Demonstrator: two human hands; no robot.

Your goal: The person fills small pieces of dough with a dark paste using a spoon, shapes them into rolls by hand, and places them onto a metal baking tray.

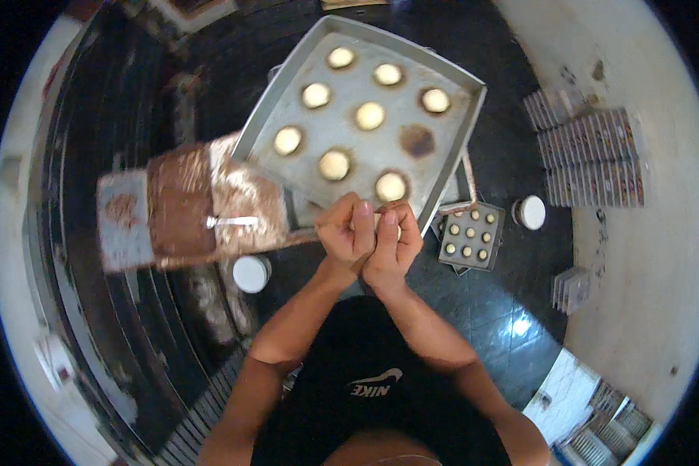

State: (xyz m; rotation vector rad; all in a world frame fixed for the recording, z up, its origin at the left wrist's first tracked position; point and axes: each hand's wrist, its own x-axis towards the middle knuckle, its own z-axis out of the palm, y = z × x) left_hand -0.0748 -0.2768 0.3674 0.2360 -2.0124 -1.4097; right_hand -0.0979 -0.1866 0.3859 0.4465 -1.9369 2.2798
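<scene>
My left hand point(345, 231) and my right hand point(396, 247) are pressed together over the near edge of a large metal baking tray point(450, 167). The fingers of both are curled round a piece of dough, of which only a pale bit shows between them. On the tray lie several pale, round dough balls point(370, 116), spaced apart in loose rows. A dark round stain point(418, 141) marks the tray's right part with no ball on it. The nearest dough ball point(391, 186) sits just beyond my fingers.
Left of the tray is a brown-smeared board point(182, 202) with a light-handled tool point(233, 221) on it. White-lidded tubs stand near my left forearm point(250, 274) and at the right point(530, 212). A smaller tray point(478, 260) of dough balls lies right. Stacked plastic packs point(590, 159) line the wall.
</scene>
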